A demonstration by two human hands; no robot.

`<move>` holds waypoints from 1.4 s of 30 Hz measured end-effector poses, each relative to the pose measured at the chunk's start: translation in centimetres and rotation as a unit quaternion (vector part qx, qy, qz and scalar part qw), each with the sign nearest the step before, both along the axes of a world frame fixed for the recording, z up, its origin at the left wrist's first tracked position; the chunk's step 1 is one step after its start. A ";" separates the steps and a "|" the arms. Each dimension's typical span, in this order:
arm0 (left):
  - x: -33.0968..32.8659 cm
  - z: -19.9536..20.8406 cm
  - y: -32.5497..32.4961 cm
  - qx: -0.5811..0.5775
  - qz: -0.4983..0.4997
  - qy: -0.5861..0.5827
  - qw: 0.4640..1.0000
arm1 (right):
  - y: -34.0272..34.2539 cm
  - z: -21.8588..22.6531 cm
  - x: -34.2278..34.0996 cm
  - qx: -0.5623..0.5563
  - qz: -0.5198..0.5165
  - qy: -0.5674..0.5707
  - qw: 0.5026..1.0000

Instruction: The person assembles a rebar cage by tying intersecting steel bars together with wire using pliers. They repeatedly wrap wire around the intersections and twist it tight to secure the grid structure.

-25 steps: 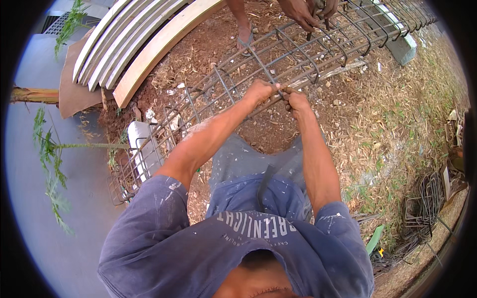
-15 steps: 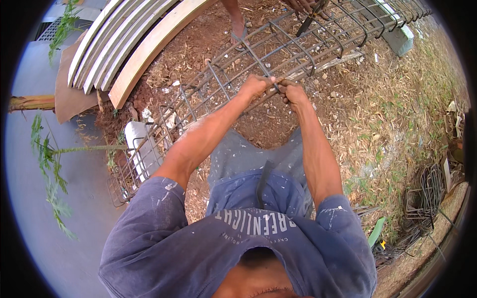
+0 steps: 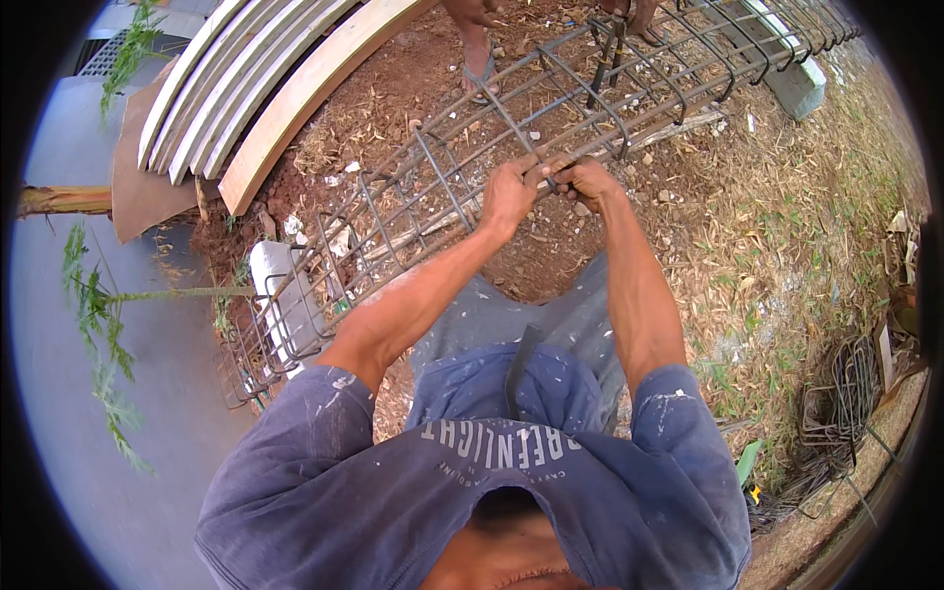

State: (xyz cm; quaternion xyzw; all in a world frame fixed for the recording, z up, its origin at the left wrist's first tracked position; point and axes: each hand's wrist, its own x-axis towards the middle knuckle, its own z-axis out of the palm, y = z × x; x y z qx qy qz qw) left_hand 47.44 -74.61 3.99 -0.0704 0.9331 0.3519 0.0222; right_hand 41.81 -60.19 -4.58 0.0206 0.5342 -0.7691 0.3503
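A long cage of steel rebar (image 3: 442, 174) lies slantwise across the view, its long bars joined by square stirrups. My left hand (image 3: 509, 194) is closed at the near edge of the cage, its fingers gripping a bar where a stirrup crosses. Close beside it, my right hand (image 3: 589, 181) has its fingers pinched together at the same joint. Whatever lies between the right fingertips is too small and covered to name. At the far side a co-worker's hand (image 3: 636, 14) holds dark long-handled pincers (image 3: 603, 71) over the cage.
White concrete-like blocks (image 3: 280, 300) (image 3: 798, 84) support the cage at both ends. Curved-looking boards (image 3: 295, 103) are stacked at the upper left. A co-worker's sandalled foot (image 3: 480, 74) stands beyond the cage. Coiled wire (image 3: 854, 383) lies at the right, a plant (image 3: 93, 295) at the left.
My left hand has turned more upright at the joint, while the right stays close by. The co-worker's pincers now hang more upright, and another of the co-worker's hands shows at the top.
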 end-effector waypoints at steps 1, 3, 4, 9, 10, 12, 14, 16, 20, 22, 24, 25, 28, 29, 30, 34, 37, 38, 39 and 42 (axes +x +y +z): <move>0.0 0.0 -0.1 0.002 -0.004 0.001 1.000 | -0.2 -0.1 0.1 0.046 -0.019 0.012 0.999; -0.2 -0.1 -0.2 0.009 -0.019 0.017 1.000 | -0.8 -0.6 0.5 0.122 -0.059 0.050 0.990; -0.3 -0.3 -0.3 0.015 -0.029 0.030 0.999 | -1.3 -0.9 0.7 0.151 -0.078 0.076 0.983; -0.3 -0.7 -0.7 0.033 -0.049 0.035 0.998 | -1.9 -1.3 2.0 0.101 -0.117 0.076 0.985; -0.3 -0.6 -0.7 0.021 -0.053 0.032 0.998 | -1.7 -1.0 2.2 0.085 -0.107 0.078 0.988; -0.3 -0.6 -0.8 0.012 -0.062 0.027 0.998 | -1.1 -0.3 2.4 -0.014 -0.105 -0.018 0.994; -0.3 -0.7 -1.0 0.017 -0.079 0.036 0.996 | -0.7 0.6 2.6 -0.060 -0.122 -0.072 0.988; -0.4 -0.8 -1.4 -0.015 -0.115 0.038 0.992 | -0.6 1.3 2.7 -0.066 -0.130 -0.094 0.985; -1.1 -0.7 -2.5 -0.029 -0.204 0.051 0.977 | -0.6 1.5 2.2 -0.032 -0.071 -0.076 0.994; -1.6 -0.4 -2.9 0.032 -0.204 0.002 0.978 | -0.4 1.0 2.0 -0.033 -0.055 -0.064 0.996; -1.9 0.2 -2.9 0.074 -0.192 -0.057 0.977 | 0.0 0.4 1.8 -0.052 -0.030 -0.037 0.998; -1.9 0.6 -2.8 0.090 -0.183 -0.083 0.975 | 0.2 0.2 1.8 -0.052 -0.021 -0.031 0.998; -1.5 1.5 -2.2 0.135 -0.087 -0.121 0.980 | 0.7 -0.3 2.1 -0.054 0.000 -0.018 0.998; -1.3 1.6 -2.0 0.166 -0.050 -0.126 0.977 | 0.8 -0.4 2.2 -0.061 0.000 -0.026 0.998; -1.3 1.7 -1.8 0.166 -0.032 -0.119 0.978 | 0.9 -0.4 2.3 -0.074 0.002 -0.031 0.997; -1.4 1.1 -1.8 0.230 0.007 -0.107 0.967 | 1.1 -0.4 2.4 -0.099 0.018 -0.038 0.994; -1.9 0.6 -2.4 0.258 0.065 -0.152 0.952 | 1.4 -0.2 2.1 -0.079 0.017 -0.025 0.996; -2.2 0.5 -2.6 0.262 0.095 -0.196 0.940 | 1.5 -0.1 2.0 -0.069 0.012 -0.021 0.997; -2.5 0.4 -2.8 0.276 0.067 -0.208 0.936 | 1.6 -0.1 1.8 -0.058 0.007 -0.018 0.998; -3.2 0.6 -3.3 0.284 0.025 -0.312 0.906 | 1.7 0.1 1.6 -0.063 0.024 -0.024 0.997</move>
